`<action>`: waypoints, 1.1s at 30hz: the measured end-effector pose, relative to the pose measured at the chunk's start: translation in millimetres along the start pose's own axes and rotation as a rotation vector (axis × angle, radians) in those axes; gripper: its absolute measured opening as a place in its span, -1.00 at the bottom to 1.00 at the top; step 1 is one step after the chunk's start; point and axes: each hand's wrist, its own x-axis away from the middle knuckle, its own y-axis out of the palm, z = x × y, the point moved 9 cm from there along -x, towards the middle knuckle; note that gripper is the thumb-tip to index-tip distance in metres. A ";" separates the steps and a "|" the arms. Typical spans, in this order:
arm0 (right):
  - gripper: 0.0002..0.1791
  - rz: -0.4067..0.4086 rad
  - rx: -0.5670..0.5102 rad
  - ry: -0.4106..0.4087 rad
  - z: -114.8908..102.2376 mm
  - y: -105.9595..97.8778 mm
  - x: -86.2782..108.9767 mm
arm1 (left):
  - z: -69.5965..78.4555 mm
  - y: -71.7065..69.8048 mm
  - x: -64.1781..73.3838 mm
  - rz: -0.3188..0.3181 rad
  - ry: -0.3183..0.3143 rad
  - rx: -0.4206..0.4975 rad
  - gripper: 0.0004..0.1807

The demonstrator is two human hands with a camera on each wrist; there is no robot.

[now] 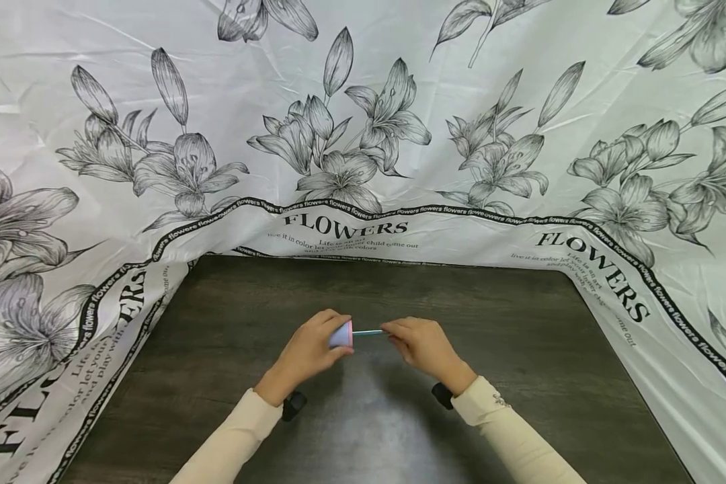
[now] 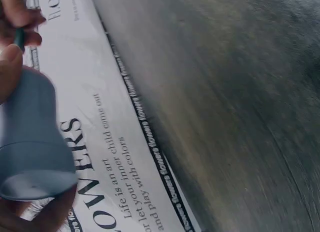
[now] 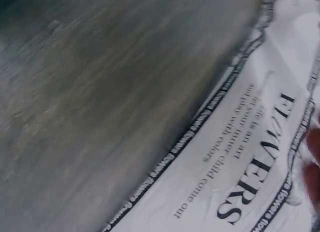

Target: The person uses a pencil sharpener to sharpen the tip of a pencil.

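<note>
Over the middle of the table, my left hand (image 1: pixel 305 346) grips a small lavender container (image 1: pixel 341 334), thumb and fingers around its sides. It lies sideways in the head view, with its pink-rimmed end toward the right. From that end a thin teal stick (image 1: pixel 368 332) reaches across to my right hand (image 1: pixel 425 343), whose fingertips pinch its far end. The left wrist view shows the container (image 2: pixel 35 127) as a blue-grey, waisted body with a wider base. There the stick (image 2: pixel 19 39) looks dark green. Only blurred fingers (image 3: pixel 314 147) appear in the right wrist view.
Beneath both hands is a dark wood-grain table (image 1: pixel 490 302). White cloth (image 1: pixel 351 232) printed with lilies and lettering hangs behind it and along both sides. Dark wrist cameras (image 1: pixel 294 406) sit under both wrists.
</note>
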 end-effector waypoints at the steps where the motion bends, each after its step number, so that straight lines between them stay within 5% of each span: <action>1: -0.73 0.042 0.071 -0.041 -3.2 -2.1 1.0 | -2.0 0.9 -0.9 -0.023 -0.027 0.008 -0.40; 6: -0.74 0.171 0.201 -0.168 -12.1 -5.4 8.3 | -11.1 5.5 -3.7 -0.167 -0.156 0.151 -0.44; 11: -0.70 0.208 0.148 -0.208 -13.6 -6.5 11.6 | -13.3 8.6 -2.7 -0.256 -0.211 0.276 -0.45; 16: -0.80 0.047 -0.166 -0.084 -2.6 3.2 8.5 | -2.2 7.1 -2.2 -0.198 -0.049 0.123 -0.40; 20: -0.77 -0.167 -0.538 0.179 14.8 20.9 10.2 | 14.5 1.6 -0.7 -0.062 0.160 -0.079 -0.38; 23: -0.76 -0.272 -0.668 0.325 22.8 30.1 13.4 | 24.1 -1.2 2.6 0.025 0.269 -0.164 -0.36; 25: -0.77 -0.286 -0.614 0.319 23.3 29.2 12.3 | 24.9 -1.3 4.2 0.051 0.283 -0.167 -0.36; 27: -0.76 -0.246 -0.472 0.235 18.8 22.8 8.5 | 19.8 -0.2 4.5 0.047 0.234 -0.144 -0.37; 33: -0.73 0.084 0.066 -0.105 -8.4 -6.8 4.4 | -5.2 5.5 2.1 -0.053 -0.026 0.137 -0.42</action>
